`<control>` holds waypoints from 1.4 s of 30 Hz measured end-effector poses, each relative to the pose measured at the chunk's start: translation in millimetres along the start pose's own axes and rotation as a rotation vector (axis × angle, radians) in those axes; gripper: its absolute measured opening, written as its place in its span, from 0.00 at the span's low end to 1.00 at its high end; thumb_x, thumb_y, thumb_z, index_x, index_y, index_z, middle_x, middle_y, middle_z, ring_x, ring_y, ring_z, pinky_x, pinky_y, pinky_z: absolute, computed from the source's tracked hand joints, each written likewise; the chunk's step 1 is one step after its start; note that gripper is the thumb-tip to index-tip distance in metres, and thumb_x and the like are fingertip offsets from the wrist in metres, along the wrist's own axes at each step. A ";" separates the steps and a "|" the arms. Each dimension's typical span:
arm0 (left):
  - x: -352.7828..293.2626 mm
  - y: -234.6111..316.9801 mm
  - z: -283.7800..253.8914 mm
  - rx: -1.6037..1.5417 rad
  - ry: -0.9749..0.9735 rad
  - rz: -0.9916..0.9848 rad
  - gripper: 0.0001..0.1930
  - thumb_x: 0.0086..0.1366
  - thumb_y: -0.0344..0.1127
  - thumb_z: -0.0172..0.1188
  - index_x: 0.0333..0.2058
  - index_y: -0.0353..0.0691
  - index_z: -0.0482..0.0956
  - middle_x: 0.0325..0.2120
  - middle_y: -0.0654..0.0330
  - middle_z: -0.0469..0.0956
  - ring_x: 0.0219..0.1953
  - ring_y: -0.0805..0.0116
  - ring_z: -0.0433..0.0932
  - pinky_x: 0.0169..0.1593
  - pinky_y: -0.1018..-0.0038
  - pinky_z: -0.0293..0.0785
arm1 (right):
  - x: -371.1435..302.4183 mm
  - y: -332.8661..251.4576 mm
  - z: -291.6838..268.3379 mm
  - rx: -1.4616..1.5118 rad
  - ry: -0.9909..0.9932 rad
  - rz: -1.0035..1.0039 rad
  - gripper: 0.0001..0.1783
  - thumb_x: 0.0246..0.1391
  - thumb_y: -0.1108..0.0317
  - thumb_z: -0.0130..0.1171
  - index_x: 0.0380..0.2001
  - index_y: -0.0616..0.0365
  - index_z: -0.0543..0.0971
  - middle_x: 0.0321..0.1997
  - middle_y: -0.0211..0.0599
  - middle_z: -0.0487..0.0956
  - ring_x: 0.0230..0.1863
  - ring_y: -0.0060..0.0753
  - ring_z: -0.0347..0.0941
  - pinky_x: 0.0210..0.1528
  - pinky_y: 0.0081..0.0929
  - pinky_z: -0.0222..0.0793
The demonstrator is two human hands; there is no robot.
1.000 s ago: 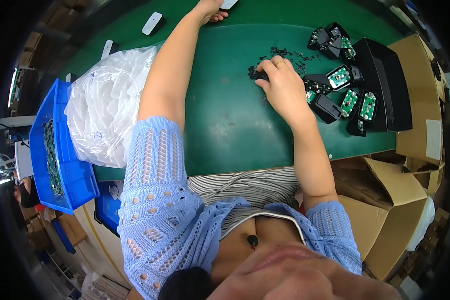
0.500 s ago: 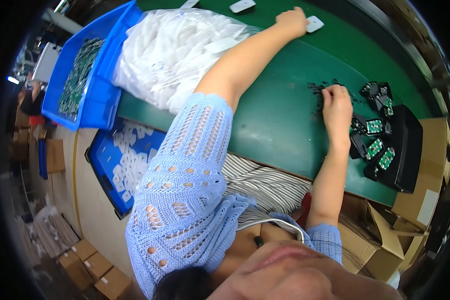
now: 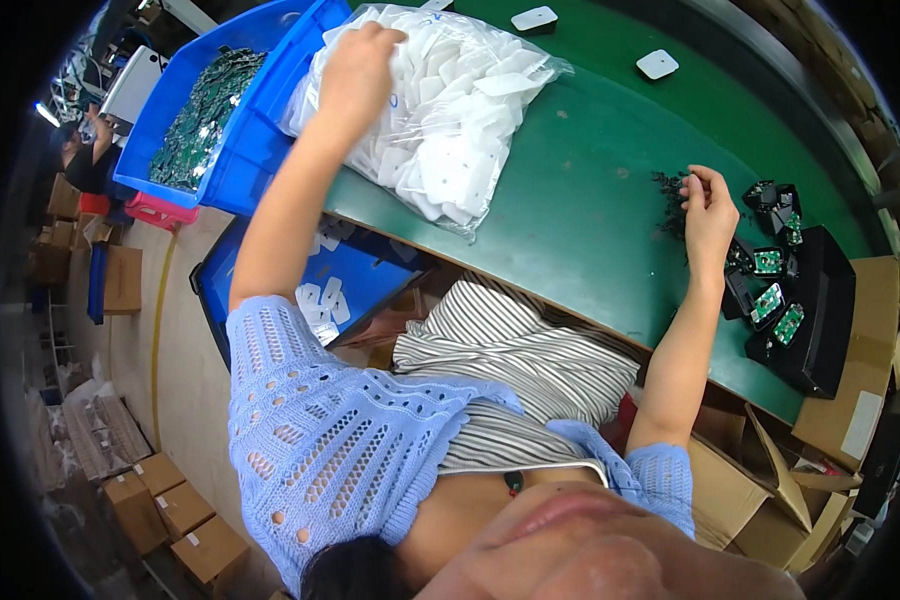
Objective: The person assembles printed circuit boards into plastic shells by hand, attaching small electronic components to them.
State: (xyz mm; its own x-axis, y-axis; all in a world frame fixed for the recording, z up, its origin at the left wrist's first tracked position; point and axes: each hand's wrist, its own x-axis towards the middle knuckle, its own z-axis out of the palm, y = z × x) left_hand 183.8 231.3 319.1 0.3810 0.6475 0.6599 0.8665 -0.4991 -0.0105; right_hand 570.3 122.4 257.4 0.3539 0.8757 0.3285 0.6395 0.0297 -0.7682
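Many black bits (image 3: 669,208) beside right hand (image 3: 708,215)

One left hand (image 3: 358,82) and one right hand (image 3: 712,212) show. One bag (image 3: 532,78) holds white plates (image 3: 455,165), too many to count; one blue bin (image 3: 260,140) holds uncountable boards (image 3: 210,110). Three white-topped units (image 3: 657,65), one blue tray (image 3: 365,285), one black box (image 3: 830,310), one co-worker (image 3: 92,165). At least four green circuits (image 3: 767,262) sit in black housings.
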 end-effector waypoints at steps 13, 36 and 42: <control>16.3 20.2 -32.8 0.044 -0.218 -0.251 0.14 0.57 0.45 0.60 0.33 0.41 0.81 0.27 0.56 0.79 0.29 0.61 0.78 0.31 0.68 0.73 | -0.9 8.9 8.1 0.163 0.084 -0.162 0.06 0.53 0.71 0.58 0.34 0.61 0.77 0.29 0.30 0.77 0.27 0.17 0.70 0.31 0.15 0.67; -3.1 195.5 60.6 -1.745 -0.407 -0.636 0.11 0.63 0.29 0.54 0.41 0.26 0.71 0.33 0.52 0.78 0.31 0.66 0.81 0.37 0.77 0.78 | -9.2 -42.8 36.3 0.235 0.178 -0.298 0.05 0.45 0.68 0.64 0.24 0.56 0.78 0.25 0.26 0.71 0.25 0.22 0.68 0.26 0.21 0.63; -7.2 193.1 64.6 -1.699 -0.395 -0.682 0.12 0.64 0.34 0.55 0.38 0.27 0.73 0.31 0.55 0.78 0.29 0.70 0.80 0.35 0.80 0.75 | -10.5 -40.0 37.0 0.080 0.172 -0.378 0.06 0.43 0.67 0.64 0.22 0.55 0.76 0.25 0.27 0.72 0.25 0.25 0.69 0.24 0.23 0.64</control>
State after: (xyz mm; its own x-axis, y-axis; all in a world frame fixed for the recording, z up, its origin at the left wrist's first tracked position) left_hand 369.3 167.4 263.7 0.4105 0.9112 0.0362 -0.2281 0.0641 0.9715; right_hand 515.7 129.8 264.4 0.2176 0.7029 0.6772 0.6938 0.3767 -0.6139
